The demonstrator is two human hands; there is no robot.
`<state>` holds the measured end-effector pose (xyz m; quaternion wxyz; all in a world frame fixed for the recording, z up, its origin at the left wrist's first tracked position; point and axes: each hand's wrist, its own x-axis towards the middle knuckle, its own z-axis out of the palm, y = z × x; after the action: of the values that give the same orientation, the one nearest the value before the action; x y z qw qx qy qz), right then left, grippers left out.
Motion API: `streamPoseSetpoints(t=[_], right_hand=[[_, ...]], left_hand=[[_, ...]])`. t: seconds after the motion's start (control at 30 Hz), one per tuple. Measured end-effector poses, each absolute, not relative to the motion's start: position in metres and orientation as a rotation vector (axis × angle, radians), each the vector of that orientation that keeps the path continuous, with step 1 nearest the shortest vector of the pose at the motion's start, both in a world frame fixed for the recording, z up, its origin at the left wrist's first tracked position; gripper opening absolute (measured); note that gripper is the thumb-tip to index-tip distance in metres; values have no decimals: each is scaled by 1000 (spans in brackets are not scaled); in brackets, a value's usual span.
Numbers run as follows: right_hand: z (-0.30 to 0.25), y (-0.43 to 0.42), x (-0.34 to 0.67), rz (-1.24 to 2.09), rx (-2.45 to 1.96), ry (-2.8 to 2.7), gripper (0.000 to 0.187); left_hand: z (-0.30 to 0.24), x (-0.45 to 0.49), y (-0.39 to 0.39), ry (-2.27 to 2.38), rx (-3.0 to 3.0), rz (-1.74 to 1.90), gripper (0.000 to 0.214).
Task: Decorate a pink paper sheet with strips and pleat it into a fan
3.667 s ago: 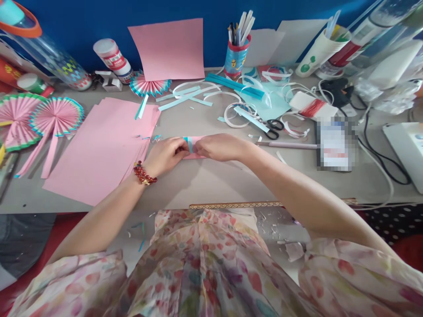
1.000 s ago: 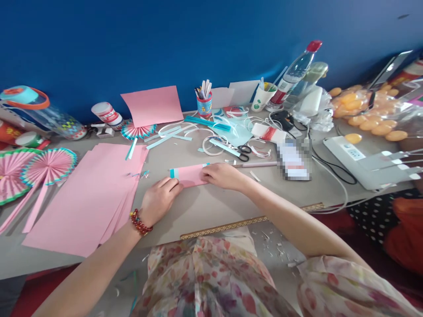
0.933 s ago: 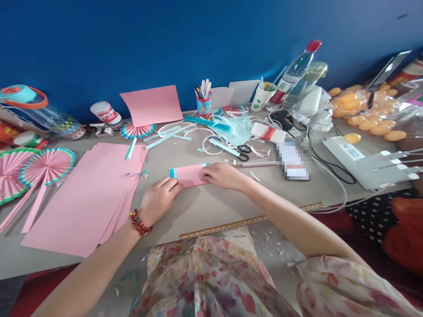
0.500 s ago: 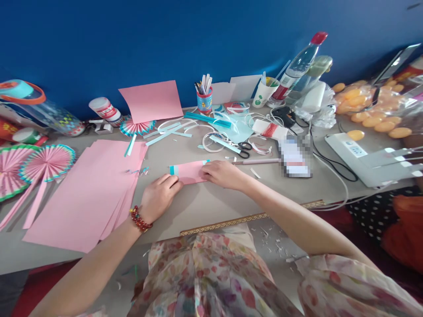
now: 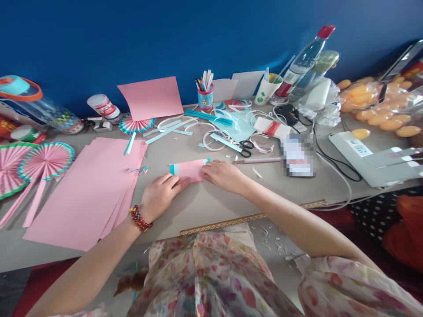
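Observation:
A small pink paper piece (image 5: 189,169) with blue and white bands at its ends lies on the desk in front of me. My left hand (image 5: 161,191) grips its left end, fingers curled over it and the thumb along the near edge. At the right end, my right hand (image 5: 222,175) pinches the paper with bent fingers, partly hiding its blue tip. Left of my hands is a stack of pink sheets (image 5: 86,189) with a few twisted ties (image 5: 142,169) on top. Pleated paper fans (image 5: 46,162) rest farther left.
Black-handled scissors (image 5: 245,149), a pencil-like stick (image 5: 259,160), blue paper strips (image 5: 165,132) and a phone (image 5: 298,156) lie beyond my hands. A pen cup (image 5: 205,99) and bottle (image 5: 302,61) stand near the wall. A power strip (image 5: 366,156) is right; a brown furry animal (image 5: 132,281) shows below.
My left thumb has stretched farther along the paper's near edge. Both hands stay on the paper. The view has shifted slightly, and more of the brown animal shows below the desk.

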<state>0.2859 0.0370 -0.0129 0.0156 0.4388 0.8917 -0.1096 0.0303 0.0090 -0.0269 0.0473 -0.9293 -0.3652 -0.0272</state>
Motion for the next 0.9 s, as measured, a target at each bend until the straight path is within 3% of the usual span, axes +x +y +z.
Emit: streamPoseSetpoints(t=[0.33, 0.43, 0.63, 0.9], right_hand=[[-12, 27, 283, -99, 1545, 2594, 34], [-13, 31, 290, -190, 1566, 2641, 35], [-13, 41, 307, -558, 1570, 2814, 17], [-15, 56, 315, -758, 1490, 2836, 10]], left_hand=[[-28, 32, 9, -1116, -2821, -59, 41], [-30, 34, 8, -1072, -2823, -132, 39], [-28, 43, 7, -921, -2870, -64, 34], [-14, 59, 13, -858, -2890, 39, 46]])
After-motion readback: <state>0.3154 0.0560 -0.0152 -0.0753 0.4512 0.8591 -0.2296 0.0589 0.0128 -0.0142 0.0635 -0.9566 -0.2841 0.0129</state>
